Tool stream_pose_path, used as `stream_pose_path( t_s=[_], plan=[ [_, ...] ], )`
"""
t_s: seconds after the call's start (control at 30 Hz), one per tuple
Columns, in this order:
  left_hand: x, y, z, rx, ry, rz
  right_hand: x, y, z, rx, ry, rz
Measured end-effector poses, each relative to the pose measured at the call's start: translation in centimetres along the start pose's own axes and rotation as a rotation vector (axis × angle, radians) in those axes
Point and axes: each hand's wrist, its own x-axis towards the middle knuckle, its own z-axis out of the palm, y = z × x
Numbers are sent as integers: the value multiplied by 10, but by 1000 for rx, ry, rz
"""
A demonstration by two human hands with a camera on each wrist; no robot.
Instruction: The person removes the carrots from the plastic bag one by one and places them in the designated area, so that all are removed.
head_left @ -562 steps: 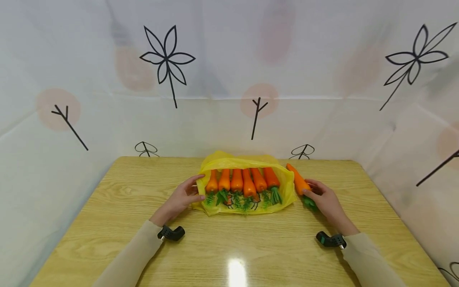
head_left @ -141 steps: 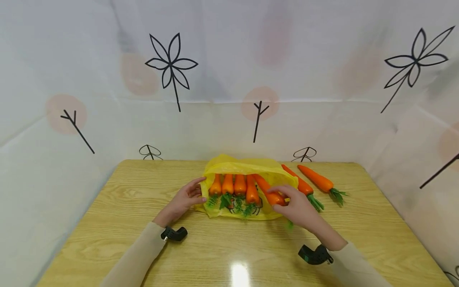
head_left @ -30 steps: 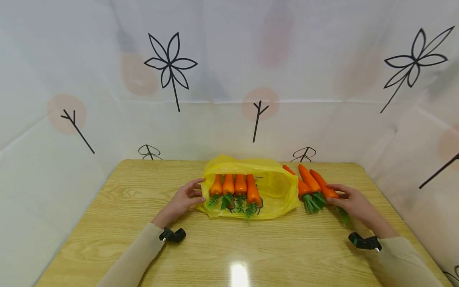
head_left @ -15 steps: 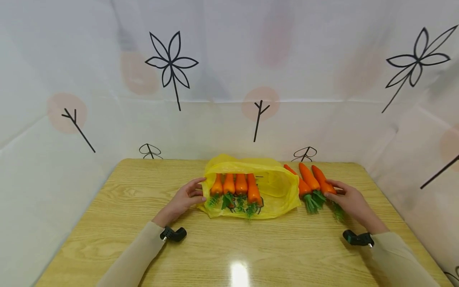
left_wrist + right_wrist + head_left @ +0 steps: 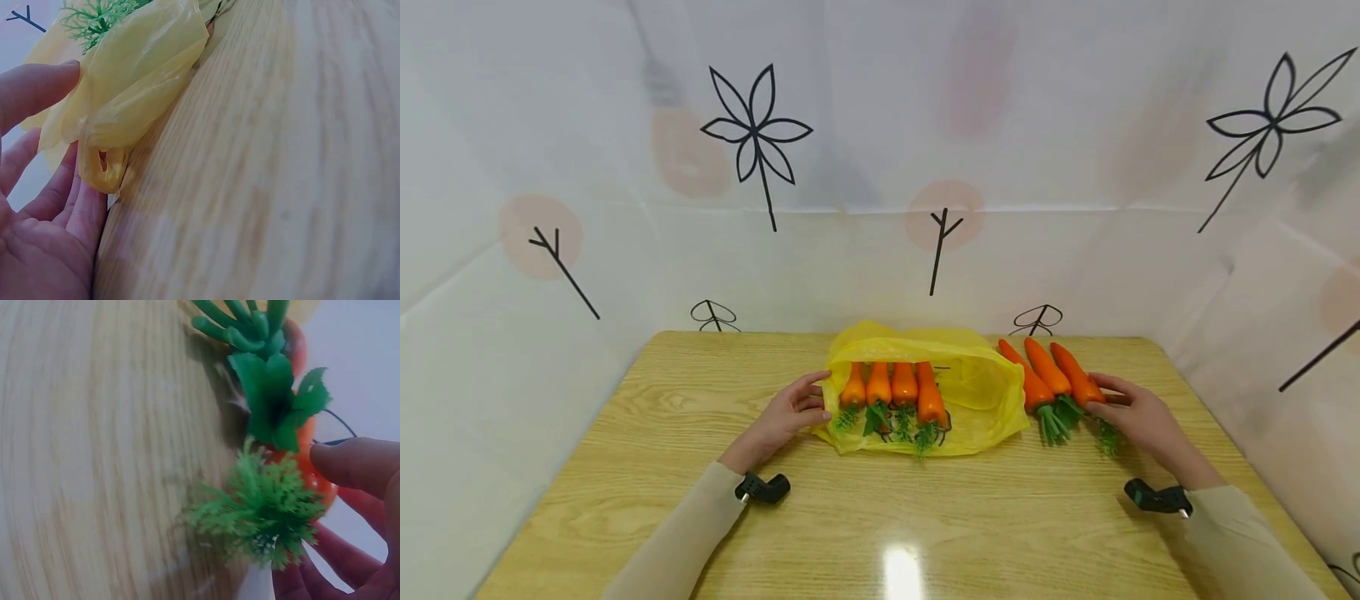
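A yellow plastic bag (image 5: pixel 973 429) lies on its side with its mouth facing me, and several orange toy carrots (image 5: pixel 903 385) with green tops lie in its left half. My left hand (image 5: pixel 780 421) holds the left edge of the bag's mouth between thumb and fingers; in the left wrist view the thin plastic (image 5: pixel 134 94) hangs between them. To the right of the bag, three carrots lie side by side, tips pointing away. My right hand (image 5: pixel 1138 421) holds the rightmost carrot (image 5: pixel 1075 375) near its leafy end, with the thumb on its near side and fingers beyond it.
The wooden table (image 5: pixel 850 517) extends toward me, with a bright light reflection on it. A white patterned cloth (image 5: pixel 865 267) stands behind the table and along both sides. The carrots' tips lie close to the table's back edge.
Since the earliest frame, carrots have come out of the bag into a row at its right. Over the last second, the rightmost carrot shifted slightly back beside the others. My left hand stayed put.
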Motion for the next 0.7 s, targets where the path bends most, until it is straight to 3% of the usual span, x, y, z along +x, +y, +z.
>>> stream_pose_path(
  t_s=[0.4,0.7],
  plan=[
    [0,1,0,-8,-3,-4,-14,-12,-11,-54,66,-35],
    [-1,-1,-1,-28,0,9,-20,-40,-2,-36,103,-141]
  ],
)
